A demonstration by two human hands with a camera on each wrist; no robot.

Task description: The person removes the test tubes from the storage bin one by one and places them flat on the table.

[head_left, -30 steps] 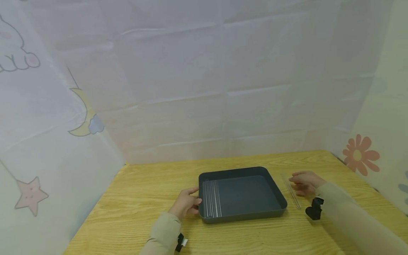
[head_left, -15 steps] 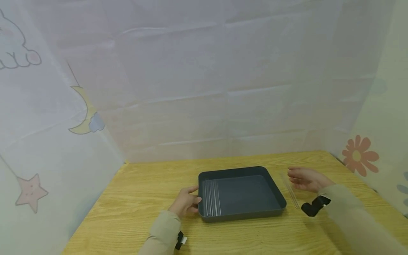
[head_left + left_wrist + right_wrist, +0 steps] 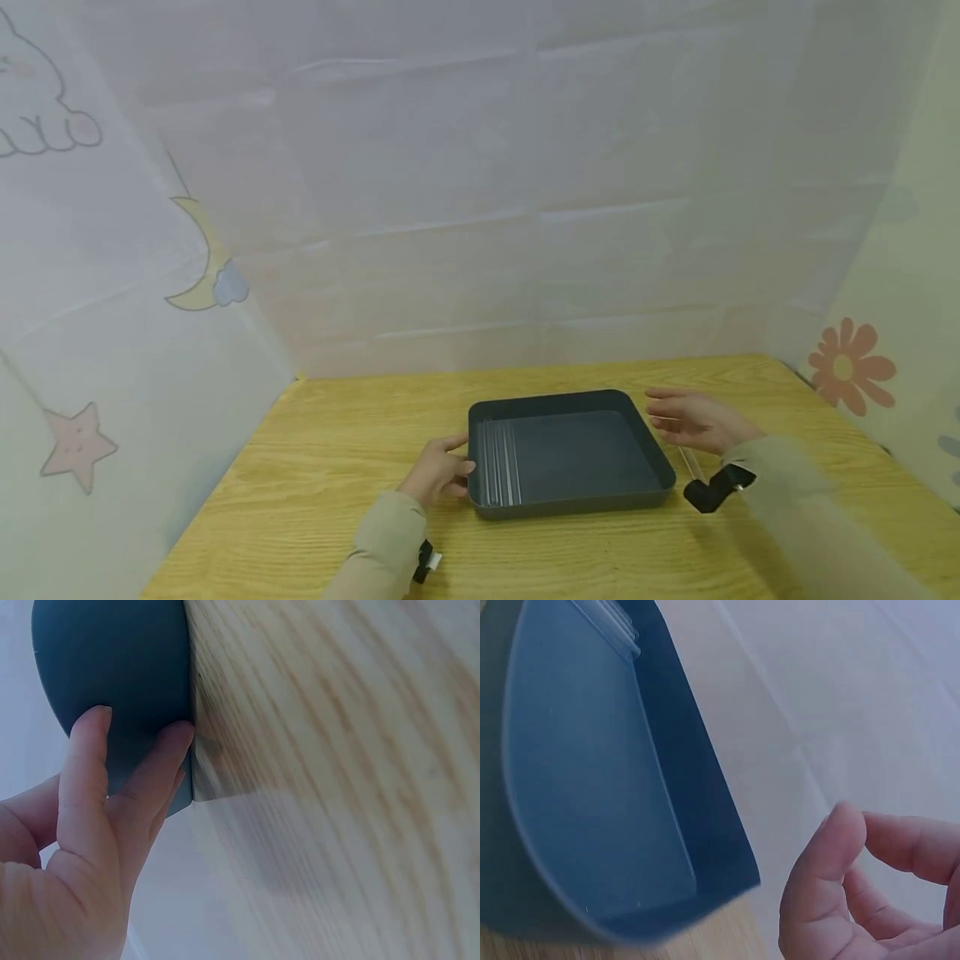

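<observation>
Lying between both hands, a gray tray [image 3: 577, 504] meets the left hand [image 3: 435, 475], fingers extended. The right hand [image 3: 693, 421] hovers, loosely curved, by its right edge. Table [image 3: 360, 433] spreads widely sideways, narrowly behind.

A yellowish wood-grained bench [image 3: 337, 450] spreads below, its back edge running along a pale, crease-lined backdrop [image 3: 480, 208] that fades from greyish lilac to faint pink lower down. On the whitish left wall [image 3: 142, 367] are printed a white animal [image 3: 41, 96] cut off by the view's edge, a yellow crescent moon [image 3: 217, 253] with a small blue cloud [image 3: 230, 285] against it, and, lower, a pink smiling star [image 3: 78, 448] on a thin drawn line. The greenish-cream right wall [image 3: 900, 267] carries a coral-red flower [image 3: 852, 367] with a yellow centre.
</observation>
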